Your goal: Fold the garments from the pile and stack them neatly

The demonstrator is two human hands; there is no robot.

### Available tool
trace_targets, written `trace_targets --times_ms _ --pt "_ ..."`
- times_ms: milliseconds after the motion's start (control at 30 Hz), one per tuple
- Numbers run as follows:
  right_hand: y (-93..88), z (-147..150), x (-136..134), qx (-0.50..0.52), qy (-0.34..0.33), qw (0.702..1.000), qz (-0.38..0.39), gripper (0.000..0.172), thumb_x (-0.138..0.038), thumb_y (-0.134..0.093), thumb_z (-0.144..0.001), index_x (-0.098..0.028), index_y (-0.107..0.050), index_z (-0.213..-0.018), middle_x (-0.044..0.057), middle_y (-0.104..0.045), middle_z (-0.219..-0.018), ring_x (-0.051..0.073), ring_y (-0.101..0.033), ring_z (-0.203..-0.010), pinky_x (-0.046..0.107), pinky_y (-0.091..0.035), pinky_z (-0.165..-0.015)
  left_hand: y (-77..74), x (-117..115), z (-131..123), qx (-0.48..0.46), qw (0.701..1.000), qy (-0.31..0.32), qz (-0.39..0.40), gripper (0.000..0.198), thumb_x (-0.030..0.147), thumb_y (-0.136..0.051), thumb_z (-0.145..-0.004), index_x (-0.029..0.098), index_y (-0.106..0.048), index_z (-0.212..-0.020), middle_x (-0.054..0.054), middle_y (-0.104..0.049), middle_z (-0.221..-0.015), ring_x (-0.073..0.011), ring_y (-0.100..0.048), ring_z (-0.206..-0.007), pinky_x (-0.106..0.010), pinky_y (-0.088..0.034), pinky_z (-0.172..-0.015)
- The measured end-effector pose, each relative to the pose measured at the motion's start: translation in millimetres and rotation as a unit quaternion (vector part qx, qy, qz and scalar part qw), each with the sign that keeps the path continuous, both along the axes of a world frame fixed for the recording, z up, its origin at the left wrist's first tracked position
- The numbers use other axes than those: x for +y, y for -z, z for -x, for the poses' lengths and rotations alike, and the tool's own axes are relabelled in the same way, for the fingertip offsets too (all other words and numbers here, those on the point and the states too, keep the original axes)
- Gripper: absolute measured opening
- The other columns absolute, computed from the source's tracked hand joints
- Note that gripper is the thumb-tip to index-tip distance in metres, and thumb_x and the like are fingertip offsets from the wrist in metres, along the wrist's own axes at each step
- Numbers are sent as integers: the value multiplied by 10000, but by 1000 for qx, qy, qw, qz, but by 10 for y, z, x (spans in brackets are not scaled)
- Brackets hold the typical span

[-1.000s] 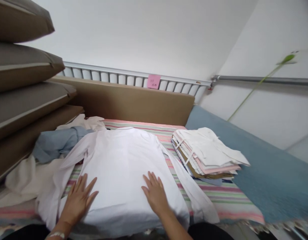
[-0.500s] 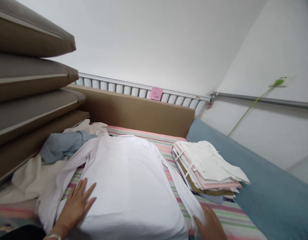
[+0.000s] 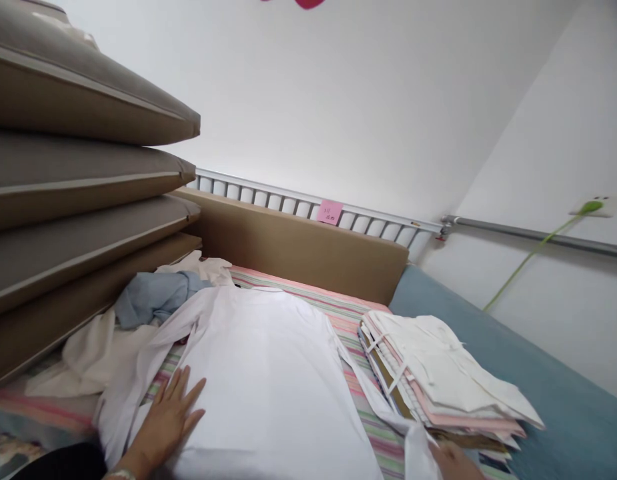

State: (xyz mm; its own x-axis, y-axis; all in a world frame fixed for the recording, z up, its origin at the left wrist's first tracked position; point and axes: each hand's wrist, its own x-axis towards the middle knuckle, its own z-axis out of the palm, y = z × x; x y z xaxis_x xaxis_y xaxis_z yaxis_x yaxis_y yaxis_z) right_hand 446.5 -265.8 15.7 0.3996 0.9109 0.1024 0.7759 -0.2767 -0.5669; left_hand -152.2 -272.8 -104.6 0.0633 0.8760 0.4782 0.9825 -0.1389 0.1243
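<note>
A white long-sleeved shirt [image 3: 273, 380] lies spread out over a striped sheet [image 3: 288, 283], its collar end away from me. My left hand [image 3: 168, 420] rests flat near the shirt's left edge, fingers spread. At the lower right, my right hand [image 3: 453, 460] grips the end of the right sleeve [image 3: 371, 393], which stretches out from the shirt's side; its fingertips are partly hidden. Just beyond that hand stands a stack of folded clothes [image 3: 438, 367], white on top, with pink and brown layers beneath.
Thick grey-brown cushions [image 3: 88, 167] are piled at the left. Beside them lie a crumpled blue cloth [image 3: 155, 300] and cream garments [image 3: 95, 353]. A brown padded board [image 3: 298, 247] and a blue padded panel [image 3: 488, 353] border the bed. A pink note [image 3: 330, 212] hangs on the rail.
My right hand has moved right, drawing the sleeve outward toward the folded stack. My left hand stays on the shirt. The camera view has shifted slightly.
</note>
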Motion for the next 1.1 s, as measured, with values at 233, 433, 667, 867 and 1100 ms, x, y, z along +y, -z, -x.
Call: trace_targets --times_ms 233,433,667,867,1100 --pt "-1110 1726 331 176 -119 975 -57 501 -517 -397 -695 -132 -637 -906 122 -681 -963 256 -604 -917 375 -459 -836 -886 -21 -1020 -466 853 131 192 608 537 -455 -819 256 -386 -1353 -110 -396 -1423 -279 -331 -1323 -502 -293 -1050" --pt "-441 2414 15 158 -314 936 14 480 -448 -496 -708 -160 -610 -1073 103 -636 -1141 237 -578 -1057 355 -433 -928 -1119 167 -1677 -806 494 82 315 471 372 -596 -765 139 -492 -1161 -174 -599 -1140 -213 -654 -848 -325 -522 -719" --pt "486 878 -531 77 -8 994 82 429 -344 -441 -691 -124 -556 -1041 179 -635 -1096 248 -614 -1005 336 -459 -881 -859 273 -1583 -731 621 23 281 433 270 -537 -818 130 -391 -1201 -138 -642 -984 -202 -673 -775 -354 -537 -704" --pt "659 847 -772 24 -10 994 110 234 -385 -488 -701 -197 -504 -839 116 -679 -862 223 -643 -836 313 -459 -770 -953 384 -1478 -578 791 46 194 386 213 -601 -722 166 -561 -1103 -114 -527 -1269 -256 -433 -1230 -394 -327 -1036" --pt "754 954 -826 0 -13 991 130 170 -362 -458 -745 -233 -428 -639 19 -611 -681 181 -588 -680 278 -407 -637 -983 355 -998 -12 973 -66 219 417 310 -495 -806 138 -512 -1186 -175 -572 -1172 -335 -501 -1112 -570 -299 -934"
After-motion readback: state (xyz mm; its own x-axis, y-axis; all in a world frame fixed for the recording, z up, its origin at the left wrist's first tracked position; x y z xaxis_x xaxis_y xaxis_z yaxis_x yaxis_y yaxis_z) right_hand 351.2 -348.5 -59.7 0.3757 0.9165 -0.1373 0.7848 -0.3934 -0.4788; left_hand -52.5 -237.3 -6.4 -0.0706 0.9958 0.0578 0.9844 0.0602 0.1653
